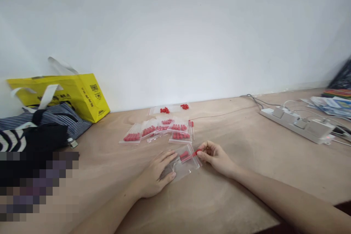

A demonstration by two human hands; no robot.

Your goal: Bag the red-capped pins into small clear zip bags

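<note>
A clear zip bag lies flat on the table, with a red-bulbed dropper inside near its upper part. My left hand rests on the bag's left side, fingers stretched out and thumb spread apart. At the bag's right edge, my right hand pinches the red bulb of another dropper, whose stem points into the bag. Beyond my hands lie several filled zip bags of red-bulbed droppers, partly overlapping. One loose dropper is beside them on the right.
By the wall, small red pieces sit on clear plastic. A yellow bag and striped cloth occupy the left. On the right are a white power strip with plugs and cables, and papers.
</note>
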